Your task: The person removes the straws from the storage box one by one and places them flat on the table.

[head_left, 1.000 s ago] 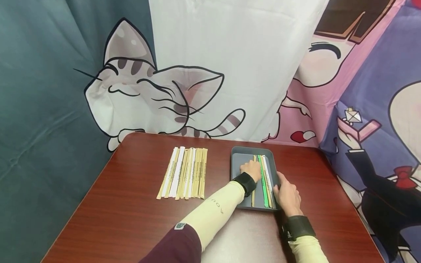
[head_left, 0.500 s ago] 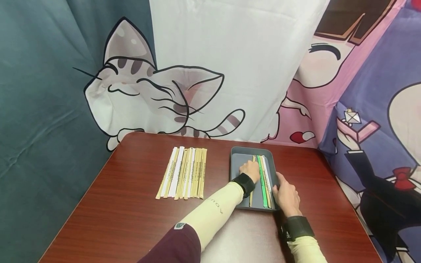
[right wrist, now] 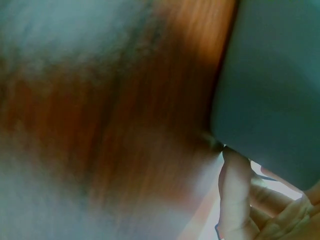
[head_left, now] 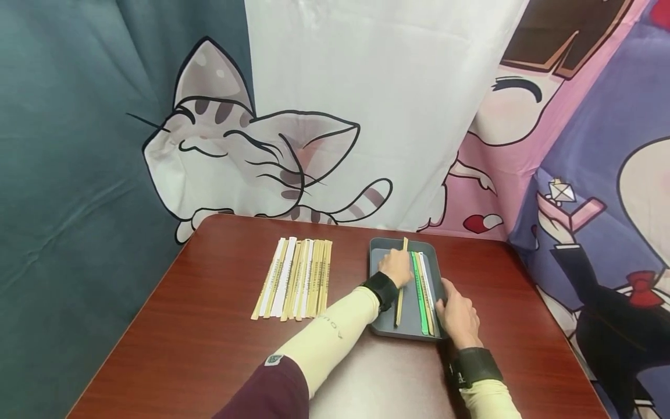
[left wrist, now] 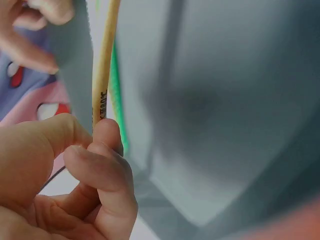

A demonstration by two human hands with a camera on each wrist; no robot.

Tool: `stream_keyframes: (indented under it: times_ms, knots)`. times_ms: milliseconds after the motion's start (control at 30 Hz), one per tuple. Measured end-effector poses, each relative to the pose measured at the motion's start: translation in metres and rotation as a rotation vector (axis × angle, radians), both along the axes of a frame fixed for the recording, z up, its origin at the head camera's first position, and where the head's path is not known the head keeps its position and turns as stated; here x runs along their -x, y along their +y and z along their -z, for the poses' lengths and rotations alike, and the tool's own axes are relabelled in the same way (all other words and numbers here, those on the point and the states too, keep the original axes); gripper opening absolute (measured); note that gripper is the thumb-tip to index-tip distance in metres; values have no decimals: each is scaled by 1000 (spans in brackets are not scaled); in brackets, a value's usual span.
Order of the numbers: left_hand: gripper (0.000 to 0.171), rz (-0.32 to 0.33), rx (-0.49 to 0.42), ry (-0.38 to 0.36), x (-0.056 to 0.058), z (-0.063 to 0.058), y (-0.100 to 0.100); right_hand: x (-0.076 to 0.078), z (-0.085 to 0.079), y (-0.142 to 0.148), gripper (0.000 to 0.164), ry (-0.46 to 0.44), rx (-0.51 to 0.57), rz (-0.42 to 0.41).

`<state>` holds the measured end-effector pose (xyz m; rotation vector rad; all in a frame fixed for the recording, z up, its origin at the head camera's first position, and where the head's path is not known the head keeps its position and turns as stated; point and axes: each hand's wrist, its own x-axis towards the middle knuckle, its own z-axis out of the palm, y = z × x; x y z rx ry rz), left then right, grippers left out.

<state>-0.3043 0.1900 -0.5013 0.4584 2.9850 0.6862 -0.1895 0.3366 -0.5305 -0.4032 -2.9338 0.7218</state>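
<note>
My left hand (head_left: pixel 395 267) pinches a tan paper-wrapped straw (head_left: pixel 400 305) between thumb and fingers. In the left wrist view the straw (left wrist: pixel 103 60) rises from the fingertips, with dark print along its wrapper. It slants over the left part of the grey tray (head_left: pixel 380 330), its far end overlapping the tray's back rim. Along the tray's right side lie a green wrapped straw (head_left: pixel 420 291), a tan one (head_left: pixel 426 294) and a white one (head_left: pixel 431 299). My right hand (head_left: pixel 459 314) rests against the tray's right wall; its fingers (right wrist: pixel 235 185) touch the tray edge in the right wrist view.
Left of the tray, several tan and white wrapped straws (head_left: pixel 295 279) lie side by side on the reddish-brown table (head_left: pixel 209 314). A printed curtain (head_left: pixel 324 70) hangs right behind the table's back edge.
My left hand has lifted the tan straw and shifted it slightly left and toward the back. The right hand stays at the tray's side.
</note>
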Motion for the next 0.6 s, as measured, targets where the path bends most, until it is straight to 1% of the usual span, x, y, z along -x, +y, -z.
stream_keyframes:
  times_ms: [67, 133, 200, 267, 333, 433, 600]
  knots:
    - [30, 4, -19, 27, 3, -11, -7, 1, 0, 1, 57, 4, -3, -4]
    - [26, 2, -29, 48, 5, -24, -14, 2, -1, 1, 58, 7, -5, -5]
    - [21, -8, -36, 49, 7, -34, -21, 1, -1, 1, 58, 8, -6, -8]
    - [18, -23, -41, 42, 8, -42, -29, 0, -1, 2, 58, 11, -7, -8]
    - [17, -37, -50, 30, 9, -47, -37, -1, -1, 2, 58, 11, -5, -7]
    - [20, -42, -61, 16, 11, -51, -52, -2, 0, 2, 58, 5, -2, -3]
    - [18, -75, -53, 21, 15, -55, -82, -3, -1, 1, 58, -13, 5, -11]
